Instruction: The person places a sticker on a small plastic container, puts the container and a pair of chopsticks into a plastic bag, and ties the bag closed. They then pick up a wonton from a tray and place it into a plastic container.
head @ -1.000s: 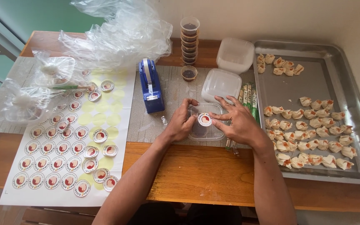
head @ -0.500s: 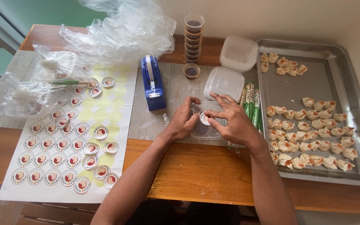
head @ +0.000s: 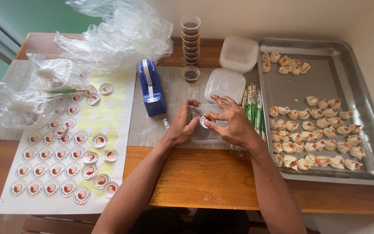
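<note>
A round sticker is pinched at its edge between the fingertips of the left hand and right hand, right over a clear lidded box that sits on the grey mat near the table's front edge. Both hands are pressed together on the sticker, with the remaining fingers spread over the box lid; whether the sticker is already stuck down cannot be told. The sticker is judged thin, floppy and tacky underneath, so it is best held by the rim only. The box is judged light, slick and easily dented, so it is best steadied by its sides or corners. A blue tape dispenser stands just left of the hands. A sticker sheet is laid out at far left, with crumpled clear bags behind it. Two more plastic boxes and a stack of sauce cups are seen behind the hands. Green-wrapped chopsticks lie beside the right hand. A steel tray with rows of dumplings is placed at right.
</note>
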